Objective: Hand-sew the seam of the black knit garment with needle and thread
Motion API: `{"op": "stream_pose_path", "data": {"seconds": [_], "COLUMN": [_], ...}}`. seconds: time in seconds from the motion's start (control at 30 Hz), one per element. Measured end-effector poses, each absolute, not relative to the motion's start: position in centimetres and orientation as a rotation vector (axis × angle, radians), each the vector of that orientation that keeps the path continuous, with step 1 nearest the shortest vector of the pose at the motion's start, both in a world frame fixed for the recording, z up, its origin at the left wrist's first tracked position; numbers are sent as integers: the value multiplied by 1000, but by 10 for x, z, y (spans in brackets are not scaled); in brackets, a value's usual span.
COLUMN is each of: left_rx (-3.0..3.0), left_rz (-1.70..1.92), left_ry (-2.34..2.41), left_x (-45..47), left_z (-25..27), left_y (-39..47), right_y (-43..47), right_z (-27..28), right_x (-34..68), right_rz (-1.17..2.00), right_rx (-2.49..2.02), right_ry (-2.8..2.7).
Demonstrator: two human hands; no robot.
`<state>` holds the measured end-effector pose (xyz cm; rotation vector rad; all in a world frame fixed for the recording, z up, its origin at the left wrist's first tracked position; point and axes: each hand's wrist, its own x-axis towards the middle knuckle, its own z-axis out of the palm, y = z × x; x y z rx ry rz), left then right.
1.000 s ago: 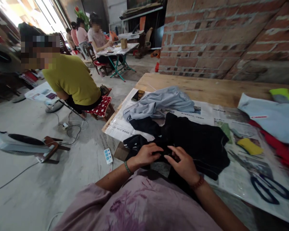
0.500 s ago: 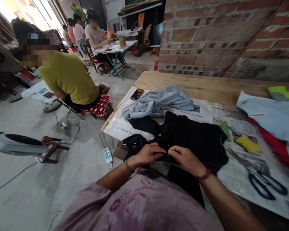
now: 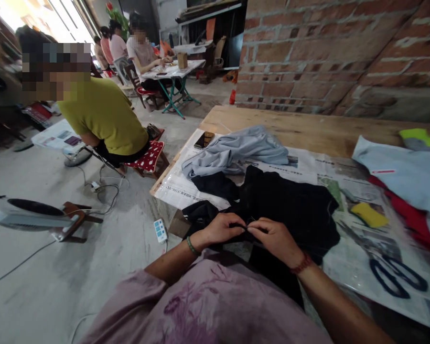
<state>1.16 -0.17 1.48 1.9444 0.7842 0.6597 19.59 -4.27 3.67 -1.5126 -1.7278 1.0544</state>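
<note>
A black garment (image 3: 290, 205) spreads over the newspaper-covered table edge and down toward my lap. My left hand (image 3: 225, 227) pinches a fold of it between thumb and fingers. My right hand (image 3: 272, 239) is closed at the fingertips on a thin pale sliver that looks like a sewing needle (image 3: 251, 220). Both sets of fingertips almost touch over the cloth. The exact spot being worked is too small to make out. Right of the garment lie large scissors (image 3: 389, 267) with dark blue handles, half open, and a yellow pad (image 3: 370, 214).
A grey-blue garment (image 3: 236, 148) and a phone (image 3: 204, 140) lie at the table's far left. Light blue and red clothes (image 3: 397, 167) are piled on the right. On the floor are a power strip (image 3: 160, 231) and a fan (image 3: 32, 210). A person in yellow-green (image 3: 103, 114) sits nearby.
My right hand has moved slightly left and down, bringing its fingertips against those of my left hand. The black garment and the tabletop things stay in place.
</note>
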Motion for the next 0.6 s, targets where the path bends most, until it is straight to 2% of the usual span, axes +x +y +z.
{"op": "stream_pose_path", "data": {"seconds": [0.1,0.23,0.33,0.4,0.53,0.6], "left_rx": [1937,1932,1892,1842,1669,1560], "left_rz": [640,632,632,630,614,601], "left_ry": [804,776,753,743,786,834], "left_x": [12,10,9,9,11,11], "left_z": [14,15,14,12,8,7], "left_y": [-2,-1,-1,-1,-2,-3], "right_y": [-40,-34,-31,-28,-25,-25], "right_z": [37,40,41,39,30,30], "right_x": [199,208,211,209,212,225], "right_rz": [1189,1732,1891,1766,1148,985], "right_rx": [-1485,-1393,-1310,-1399,-1647,-1653], "right_ry": [-1624,-1189,-1008,-1075,-1234,-1137]}}
